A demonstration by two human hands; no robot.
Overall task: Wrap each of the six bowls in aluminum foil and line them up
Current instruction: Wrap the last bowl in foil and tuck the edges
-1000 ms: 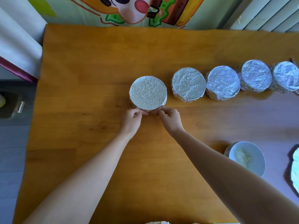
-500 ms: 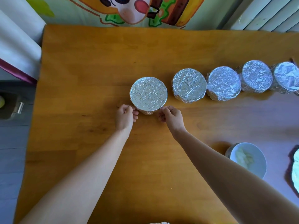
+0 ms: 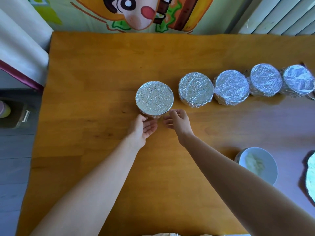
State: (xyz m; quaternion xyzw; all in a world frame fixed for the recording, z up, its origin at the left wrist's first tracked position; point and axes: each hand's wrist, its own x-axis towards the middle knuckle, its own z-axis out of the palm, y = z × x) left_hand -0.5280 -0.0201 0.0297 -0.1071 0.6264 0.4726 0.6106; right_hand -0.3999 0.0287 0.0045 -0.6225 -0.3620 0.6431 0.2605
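Several foil-wrapped bowls stand in a row across the wooden table [image 3: 95, 68]. The leftmost wrapped bowl [image 3: 154, 98] sits a little apart from its neighbour [image 3: 196, 89]; further right come more wrapped bowls [image 3: 231, 87], [image 3: 265, 80], [image 3: 298, 79]. My left hand [image 3: 142, 127] lies just below the leftmost bowl, palm up with relaxed fingers, thumb close to the bowl's foil edge. My right hand [image 3: 177, 121] hovers beside it with loosely spread fingers, its fingertips near the bowl's lower right rim. Neither hand holds anything.
An unwrapped white bowl [image 3: 257, 165] with pale food inside stands at the lower right. A foil sheet [image 3: 310, 176] lies at the right edge. A cartoon wall hanging and a radiator are behind the table; the floor drops off at the left.
Both hands have let go of the leftmost bowl's lower foil edge and opened, drawing back slightly toward me. The bowl stays in place.
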